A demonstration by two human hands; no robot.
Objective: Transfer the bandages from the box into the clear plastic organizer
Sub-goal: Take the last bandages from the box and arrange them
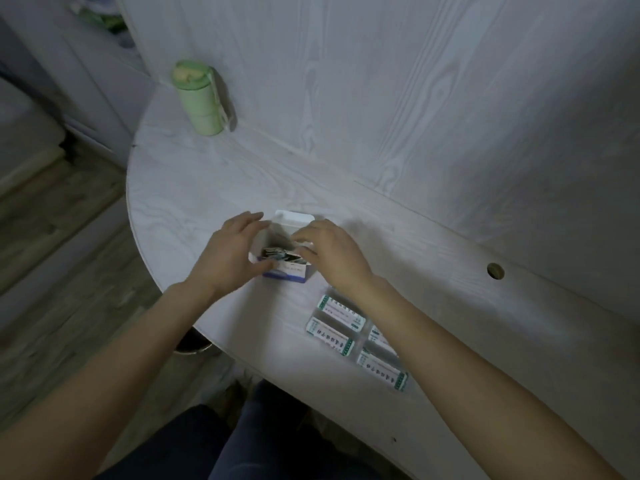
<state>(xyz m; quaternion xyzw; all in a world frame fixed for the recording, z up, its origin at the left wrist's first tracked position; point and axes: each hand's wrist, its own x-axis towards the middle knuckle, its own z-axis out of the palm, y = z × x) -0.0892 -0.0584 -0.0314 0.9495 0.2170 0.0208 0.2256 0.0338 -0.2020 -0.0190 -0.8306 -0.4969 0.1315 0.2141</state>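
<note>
Head view: I am steadying the box point(284, 268) on the table point(194, 188) with my left hand point(230, 252), fingers curled round its side. My right hand point(332, 252) is pinching at the bandages point(277, 252) inside. They are looking light, thin, floppy; gripping by the edges seems best. Organizer point(356, 337) is lying near, already holding some.

Green bottle point(200, 98) upright at the white table's point(194, 181) far edge — by the wall.
</note>
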